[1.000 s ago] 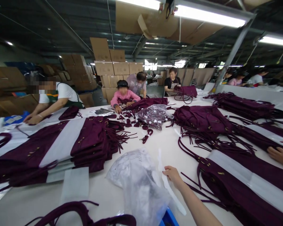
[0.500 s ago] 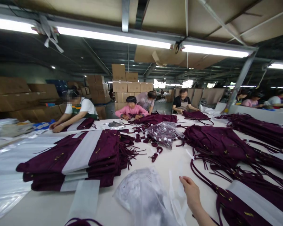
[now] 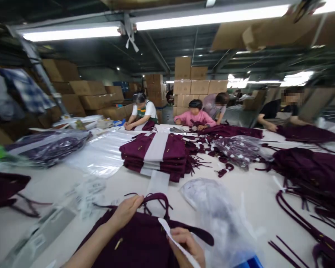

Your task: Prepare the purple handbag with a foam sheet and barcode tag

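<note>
Hands apart — left grips bag handle, right white strip — above maroon bag.

We have a dark purple bag low on the white table, its looped handle arched upward, a small gold-coloured fitting on its body and a tapered strap reaching rightward. We hold a slim white strip, round-ended and slanted, before the bag's right part.
</note>
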The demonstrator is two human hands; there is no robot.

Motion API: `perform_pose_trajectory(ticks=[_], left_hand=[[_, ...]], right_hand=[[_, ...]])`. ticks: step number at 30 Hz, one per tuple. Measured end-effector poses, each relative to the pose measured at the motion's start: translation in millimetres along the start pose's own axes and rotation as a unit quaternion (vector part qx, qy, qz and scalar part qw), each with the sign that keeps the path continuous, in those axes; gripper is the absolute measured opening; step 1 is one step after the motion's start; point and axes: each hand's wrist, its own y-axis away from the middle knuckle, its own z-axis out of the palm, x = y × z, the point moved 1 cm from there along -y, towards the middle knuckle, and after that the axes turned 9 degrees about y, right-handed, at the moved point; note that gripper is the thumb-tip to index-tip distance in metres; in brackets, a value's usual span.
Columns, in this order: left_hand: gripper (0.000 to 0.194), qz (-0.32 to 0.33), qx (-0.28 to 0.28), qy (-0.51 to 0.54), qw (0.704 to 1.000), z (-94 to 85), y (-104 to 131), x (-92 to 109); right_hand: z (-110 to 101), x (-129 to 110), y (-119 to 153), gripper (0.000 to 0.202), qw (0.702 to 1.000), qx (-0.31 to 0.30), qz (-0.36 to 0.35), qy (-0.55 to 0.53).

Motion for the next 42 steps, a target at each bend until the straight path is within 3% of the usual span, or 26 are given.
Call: perform_pose_trajectory(ticks=[4,8,11,14,17,21,26,29,31,34,36,39,42], left_hand=[[0.033,-0.031,0.021,0.065,0.997,5.1,3,-4],[0.023,-0.068,0.066,0.127,0.987,9.9,9,-11],[0.027,-0.12,0.023,0.186,0.975,10.8,10,-15],[0.032,-0.161,-0.033,0.253,0.953,8.9,9,-16],[0.025,-0.19,-0.035,0.337,0.922,6.4,8,-16],[0.019,-0.182,-0.013,0.375,0.909,7.4,8,-16],[0.018,-0.139,0.037,0.433,0.89,10.3,10,-21],[0.014,-0.138,0.054,0.446,0.883,8.8,10,-23],[0.02,-0.138,0.056,0.46,0.875,6.9,9,-22],[0.031,-0.128,0.062,0.469,0.872,5.7,9,-21],[0.028,-0.123,0.064,0.462,0.876,6.6,8,-22],[0.022,-0.119,0.069,0.452,0.881,8.6,9,-21],[0.018,-0.069,0.082,0.434,0.895,8.4,10,-15]], right_hand=[[51,21,7,0.009,0.99,-0.077,-0.099,0.06],[81,25,-9,0.015,0.971,-0.058,-0.199,0.115],[88,18,-20,0.017,0.957,-0.058,-0.244,0.145],[89,12,-25,0.023,0.936,-0.11,-0.286,0.174],[87,6,-28,0.03,0.913,-0.141,-0.326,0.202],[87,-3,-22,0.028,0.907,-0.15,-0.325,0.223],[93,-16,-2,0.023,0.94,-0.149,-0.272,0.143],[99,-24,4,0.01,0.977,-0.142,-0.138,0.082],[102,-29,3,0.015,0.99,-0.131,-0.018,0.054],[101,-35,-5,0.033,0.982,-0.122,0.136,0.042],[100,-40,-12,0.042,0.969,-0.129,0.206,0.039],[99,-48,-21,0.048,0.956,-0.158,0.248,0.02],[97,-54,-30,0.049,0.956,-0.16,0.247,0.02]])
